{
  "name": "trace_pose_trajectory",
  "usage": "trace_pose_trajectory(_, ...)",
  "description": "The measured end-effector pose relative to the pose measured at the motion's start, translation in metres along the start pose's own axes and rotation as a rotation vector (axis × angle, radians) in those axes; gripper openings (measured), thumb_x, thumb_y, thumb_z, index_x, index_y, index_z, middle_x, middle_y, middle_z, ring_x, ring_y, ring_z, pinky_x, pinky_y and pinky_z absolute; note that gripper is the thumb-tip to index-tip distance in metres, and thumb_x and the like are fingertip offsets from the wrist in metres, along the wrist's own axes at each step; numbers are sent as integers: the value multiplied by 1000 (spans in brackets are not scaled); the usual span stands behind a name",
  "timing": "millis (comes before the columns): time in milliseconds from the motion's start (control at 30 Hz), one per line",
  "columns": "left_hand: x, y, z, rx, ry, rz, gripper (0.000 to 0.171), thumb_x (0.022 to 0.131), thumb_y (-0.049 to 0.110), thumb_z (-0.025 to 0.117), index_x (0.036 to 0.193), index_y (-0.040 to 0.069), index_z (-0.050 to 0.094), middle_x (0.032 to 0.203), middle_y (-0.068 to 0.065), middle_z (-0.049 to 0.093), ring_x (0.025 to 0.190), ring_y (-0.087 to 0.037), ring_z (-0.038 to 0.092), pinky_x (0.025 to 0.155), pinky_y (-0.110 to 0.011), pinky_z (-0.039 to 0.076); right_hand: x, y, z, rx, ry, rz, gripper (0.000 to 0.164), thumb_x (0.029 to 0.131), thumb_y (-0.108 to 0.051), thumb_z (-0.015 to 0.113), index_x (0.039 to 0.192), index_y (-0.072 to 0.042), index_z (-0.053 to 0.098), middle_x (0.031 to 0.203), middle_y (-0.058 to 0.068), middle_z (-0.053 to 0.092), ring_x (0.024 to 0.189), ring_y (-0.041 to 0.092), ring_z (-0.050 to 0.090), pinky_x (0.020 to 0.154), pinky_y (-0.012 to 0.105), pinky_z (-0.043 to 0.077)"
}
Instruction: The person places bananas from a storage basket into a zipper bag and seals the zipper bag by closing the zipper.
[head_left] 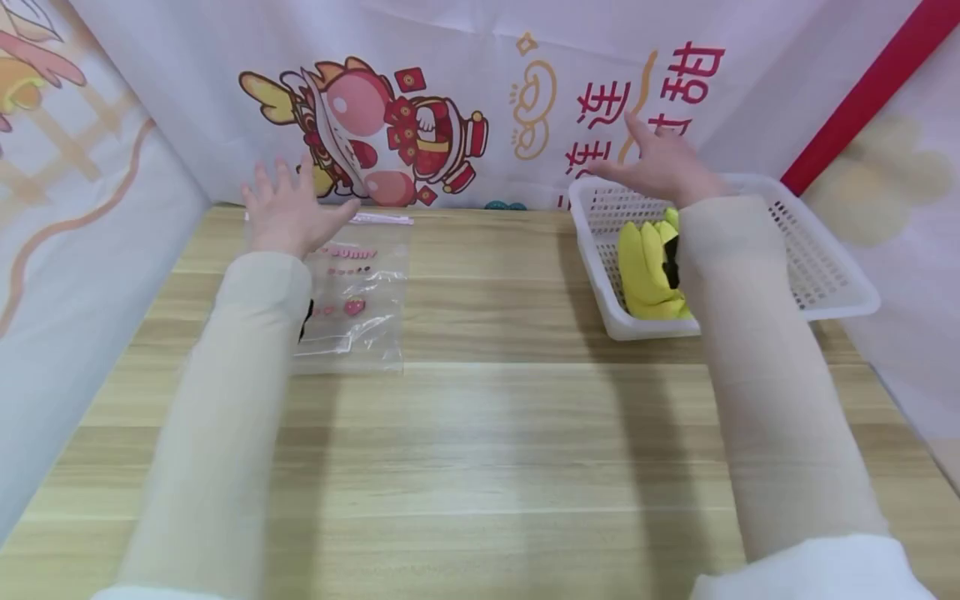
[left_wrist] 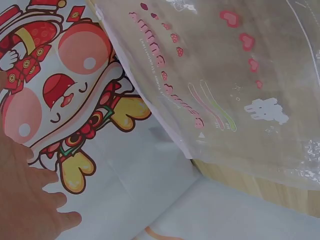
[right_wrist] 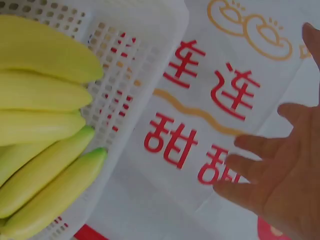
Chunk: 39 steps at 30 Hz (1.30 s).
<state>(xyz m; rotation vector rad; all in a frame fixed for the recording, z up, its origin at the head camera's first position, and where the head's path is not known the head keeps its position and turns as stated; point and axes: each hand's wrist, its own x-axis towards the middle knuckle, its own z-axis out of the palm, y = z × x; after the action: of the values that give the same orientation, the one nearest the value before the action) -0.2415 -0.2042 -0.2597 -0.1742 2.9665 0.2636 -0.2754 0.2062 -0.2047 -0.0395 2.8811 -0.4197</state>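
Observation:
My left hand [head_left: 288, 208], fingers spread, hovers over the far part of a clear zip bag [head_left: 375, 333] printed with pink letters and hearts. The left wrist view shows that bag [left_wrist: 215, 65] lying flat, with its zip edge towards the back cloth. Above the white plastic basket [head_left: 840, 267] my right hand [head_left: 663, 162] is held up with its fingers apart and nothing in it. A bunch of yellow bananas [head_left: 645, 275] lies in the basket, partly hidden by my right sleeve. Green tips show on some bananas [right_wrist: 45, 110] in the right wrist view.
A wooden table [head_left: 465, 467] carries the bag at the back left and the basket at the back right. White cloth [head_left: 465, 33] with cartoon prints and red characters hangs behind it. More printed cloth [head_left: 67, 275] stands along the left side.

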Motion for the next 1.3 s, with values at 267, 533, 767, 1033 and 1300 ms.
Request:
trace_pose_trajectory(267, -1, -14, 10, -61, -3, 6, 95, 91, 66, 30, 152, 7, -11, 155, -32, -10, 143, -52, -12, 114, -68, -3, -8, 55, -19, 55, -114, 15, 86, 89, -67, 40, 151, -35, -10, 161, 19, -1, 144, 51, 5, 106, 76, 14)
trace_pose_trajectory(533, -4, -27, 26, -13, 22, -31, 93, 91, 65, 29, 153, 2, -2, 149, -39, 20, 137, -56, 19, 111, -67, 19, -18, 135, -24, 65, -66, 60, 76, 94, -60, 35, 153, -30, -1, 154, 32, 17, 134, 56, 20, 99, 76, 27)
trace_pose_trajectory(767, -11, -37, 43, -68, -12, -49, 94, 93, 63, 32, 151, -3, 3, 149, -39, 18, 137, -57, 15, 112, -69, 13, -36, 196, -12, 128, 93, 131, 67, 98, -50, 30, 154, -20, 7, 146, 36, 27, 128, 55, 25, 98, 74, 29)
trace_pose_trajectory(1033, -11, -40, 67, -109, -43, -40, 90, 92, 59, 38, 151, -3, 10, 147, -39, 23, 133, -57, 23, 110, -70, 18, -49, 241, 11, 103, 175, 234, 73, 98, -48, 29, 152, -4, 7, 145, 42, 24, 123, 59, 30, 99, 73, 29)
trace_pose_trajectory(1300, -5, -39, 88, -111, -60, -33, 88, 89, 55, 52, 150, 0, 19, 146, -35, 29, 128, -57, 29, 106, -71, 24, -52, 262, 40, 140, 318, 330, 65, 97, -32, 36, 150, 2, 18, 146, 42, 19, 129, 55, 24, 108, 68, 25)
